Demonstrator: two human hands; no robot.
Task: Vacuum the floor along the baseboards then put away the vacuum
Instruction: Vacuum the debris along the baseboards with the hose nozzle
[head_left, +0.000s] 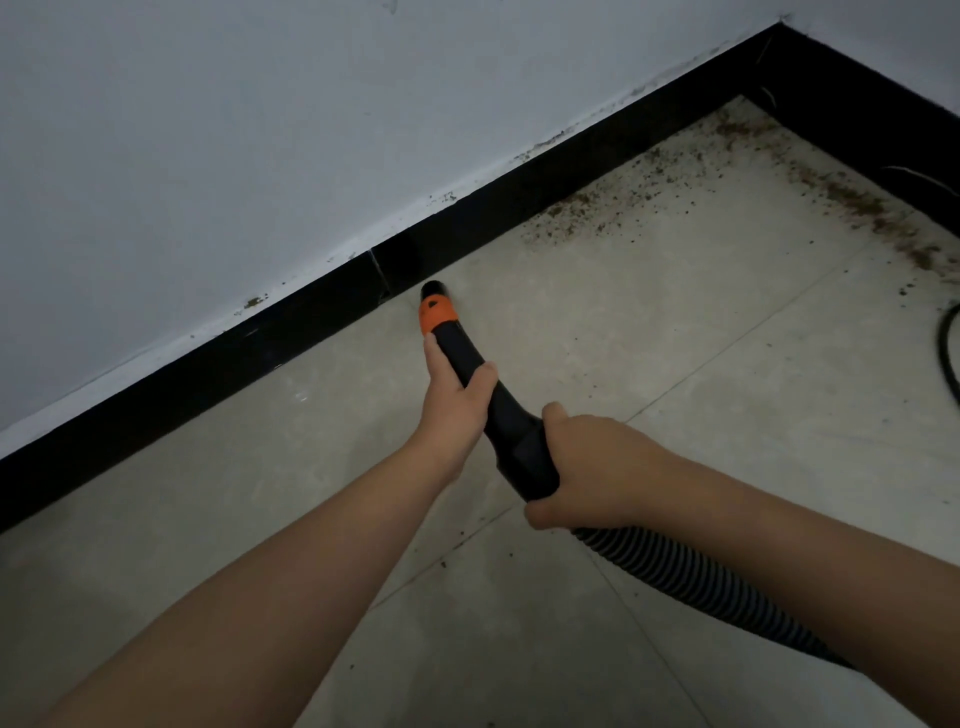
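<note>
The vacuum nozzle (488, 395) is stiff plastic and probably light, its tip just beside the baseboard (322, 317) ahead of the hands. The left hand (452, 400) grips it near the orange collar; the right hand (587, 467) grasps the rear, where the ribbed hose (691, 577) trails limply behind. Dirt (597, 208) lies further ahead to the right.

Nothing readable here, honestly. The orange collar (435, 310) on my vacuum nozzle (467, 358) has a small dark mark on it, but it's too tiny and blurry for me to tell if it's a logo or a letter. No labels or numbers on the hose (691, 577), wall (260, 130) or baseboard (311, 322).
</note>
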